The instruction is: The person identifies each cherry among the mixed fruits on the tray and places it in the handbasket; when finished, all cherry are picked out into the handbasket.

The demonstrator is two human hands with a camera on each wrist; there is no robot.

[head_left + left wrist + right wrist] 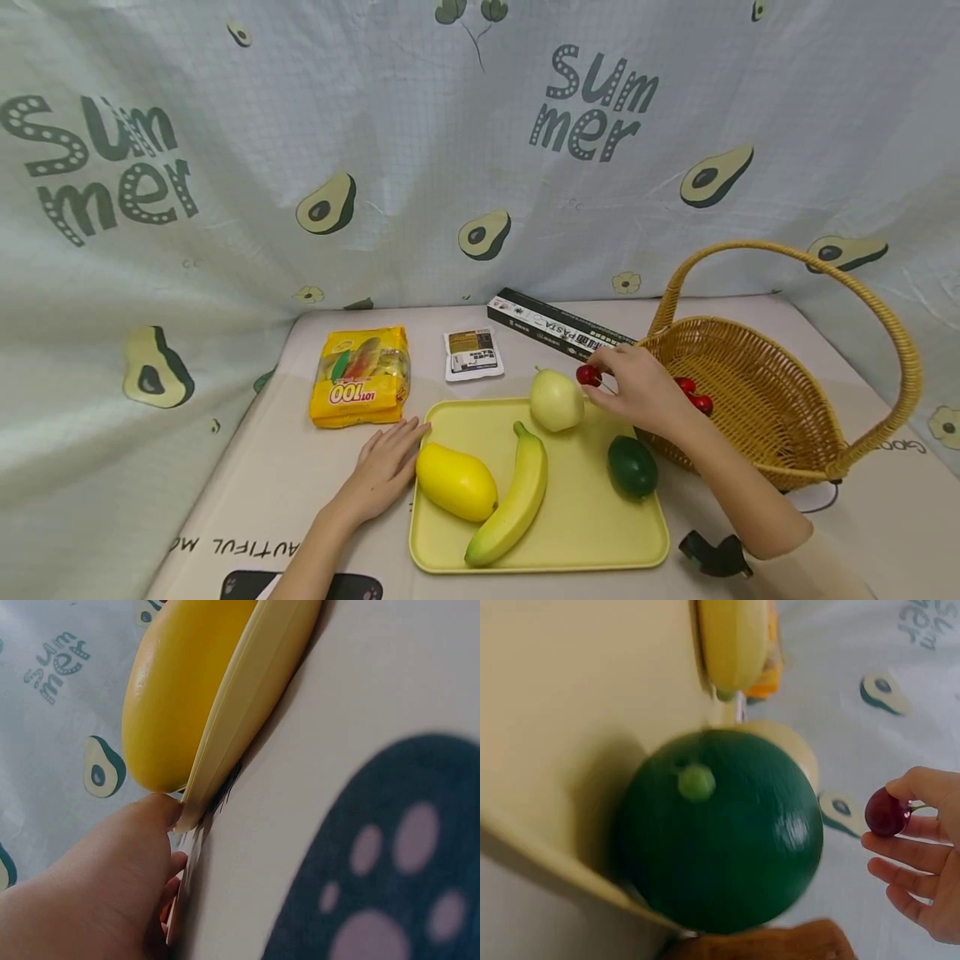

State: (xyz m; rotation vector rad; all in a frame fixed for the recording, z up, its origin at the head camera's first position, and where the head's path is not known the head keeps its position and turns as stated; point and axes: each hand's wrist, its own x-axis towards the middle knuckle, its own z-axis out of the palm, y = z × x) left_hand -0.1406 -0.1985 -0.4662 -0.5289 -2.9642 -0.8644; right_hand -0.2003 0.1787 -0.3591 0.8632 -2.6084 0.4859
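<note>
My right hand (634, 390) pinches a dark red cherry (588, 376) between thumb and fingers, above the far right side of the yellow tray (577, 533). In the right wrist view the cherry (887, 812) shows a thin green stem. My left hand (382, 471) lies along the tray's left edge with its fingers extended, the thumb at the rim in the left wrist view. On the tray are a yellow mango (456, 483), a banana (517, 500), a pale green pear (557, 400) and a dark green avocado-like fruit (632, 467).
A wicker basket (750, 400) with a tall handle stands at the right, red cherries (697, 398) inside. Behind the tray lie a yellow snack bag (362, 377), a small white packet (473, 356) and a black pasta box (558, 323). A black object (715, 554) lies at front right.
</note>
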